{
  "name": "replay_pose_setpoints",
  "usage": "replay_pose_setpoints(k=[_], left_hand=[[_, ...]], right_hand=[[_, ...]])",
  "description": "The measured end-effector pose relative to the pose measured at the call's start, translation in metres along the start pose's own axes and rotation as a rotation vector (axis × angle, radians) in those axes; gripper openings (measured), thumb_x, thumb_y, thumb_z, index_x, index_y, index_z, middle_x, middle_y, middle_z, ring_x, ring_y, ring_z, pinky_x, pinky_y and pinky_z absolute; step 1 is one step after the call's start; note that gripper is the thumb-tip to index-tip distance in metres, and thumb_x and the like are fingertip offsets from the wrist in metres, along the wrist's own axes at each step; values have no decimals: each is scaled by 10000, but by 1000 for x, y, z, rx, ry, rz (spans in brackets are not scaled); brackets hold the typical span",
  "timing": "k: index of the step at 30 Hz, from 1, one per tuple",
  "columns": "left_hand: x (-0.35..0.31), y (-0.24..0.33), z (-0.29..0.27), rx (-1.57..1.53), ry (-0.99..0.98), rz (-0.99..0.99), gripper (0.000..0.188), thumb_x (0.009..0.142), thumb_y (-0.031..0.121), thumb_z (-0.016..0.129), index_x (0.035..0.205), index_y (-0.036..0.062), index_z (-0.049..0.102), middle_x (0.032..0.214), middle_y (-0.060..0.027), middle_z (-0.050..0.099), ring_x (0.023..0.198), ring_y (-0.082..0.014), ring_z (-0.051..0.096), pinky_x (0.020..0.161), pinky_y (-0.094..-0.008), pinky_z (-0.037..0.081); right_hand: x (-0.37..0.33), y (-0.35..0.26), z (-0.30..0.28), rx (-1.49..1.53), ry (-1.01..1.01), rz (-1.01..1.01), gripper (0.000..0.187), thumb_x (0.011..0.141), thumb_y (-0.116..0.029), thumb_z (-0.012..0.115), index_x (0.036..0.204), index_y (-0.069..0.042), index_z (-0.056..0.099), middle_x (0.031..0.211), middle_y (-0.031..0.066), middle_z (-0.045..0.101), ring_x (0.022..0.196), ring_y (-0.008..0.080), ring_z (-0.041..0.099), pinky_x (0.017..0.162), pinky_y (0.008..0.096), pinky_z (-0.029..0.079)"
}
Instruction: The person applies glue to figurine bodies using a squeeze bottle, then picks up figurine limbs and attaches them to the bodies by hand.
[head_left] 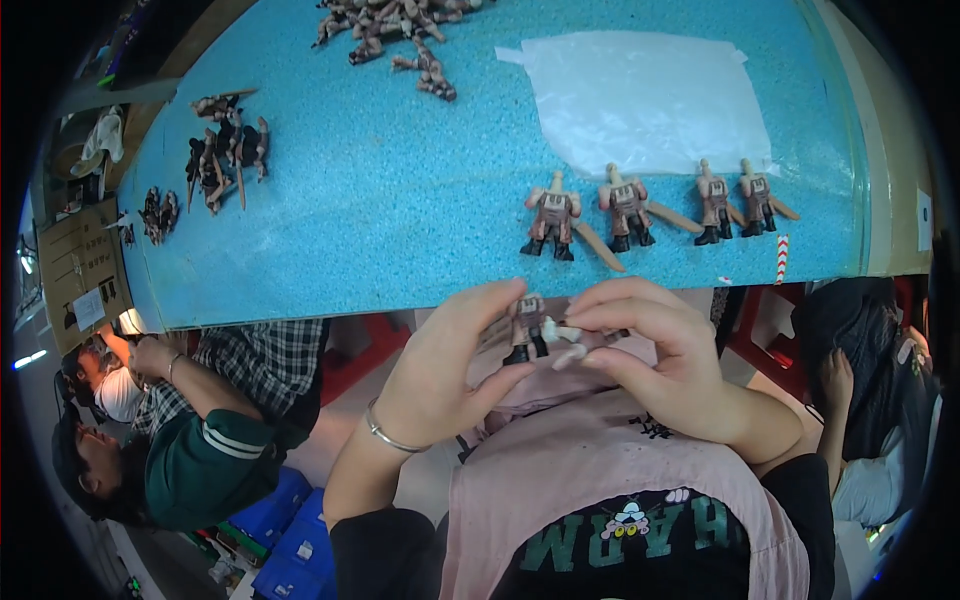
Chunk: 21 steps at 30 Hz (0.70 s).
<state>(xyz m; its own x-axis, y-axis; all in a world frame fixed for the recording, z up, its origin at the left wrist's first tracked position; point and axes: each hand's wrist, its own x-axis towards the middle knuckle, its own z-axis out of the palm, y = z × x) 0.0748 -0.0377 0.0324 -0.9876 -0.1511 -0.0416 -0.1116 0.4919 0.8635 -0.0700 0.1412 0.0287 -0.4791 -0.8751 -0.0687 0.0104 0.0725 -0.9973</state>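
Observation:
My left hand grips a small toy figure between thumb and fingers, just off the table's near edge. The figure has a brown body and black boots. At its side, my right hand pinches a small pale figure part, which touches or nearly touches the figure; its exact kind I cannot make out. Beyond my hands, several headless toy figures lie in a row on the blue table. Long brown blade-like pieces stick out from their sides.
A white sheet is taped down behind the row. Piles of figure parts lie at the far edge and at the left. A cardboard box stands at the left end. Co-workers sit on both sides, one in a green sleeve.

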Motion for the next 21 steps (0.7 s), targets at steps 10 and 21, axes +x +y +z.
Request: replay_pose_setpoints(k=[10, 21], left_hand=[[8, 3, 8, 1, 35, 22, 710, 655, 41, 777, 1280, -6, 444, 1157, -168, 568, 1032, -318, 577, 871, -381, 471], [8, 4, 9, 45, 34, 11, 756, 619, 49, 800, 1283, 1, 443, 1158, -165, 567, 1017, -320, 581, 841, -372, 483]], right_hand=[[2, 12, 16, -130, -13, -96, 272, 734, -49, 716, 994, -15, 646, 1025, 104, 593, 919, 238, 605, 751, 308, 497], [5, 12, 18, -143, 12, -129, 275, 704, -28, 723, 967, -4, 645, 990, 100, 596, 923, 248, 600, 758, 324, 495]])
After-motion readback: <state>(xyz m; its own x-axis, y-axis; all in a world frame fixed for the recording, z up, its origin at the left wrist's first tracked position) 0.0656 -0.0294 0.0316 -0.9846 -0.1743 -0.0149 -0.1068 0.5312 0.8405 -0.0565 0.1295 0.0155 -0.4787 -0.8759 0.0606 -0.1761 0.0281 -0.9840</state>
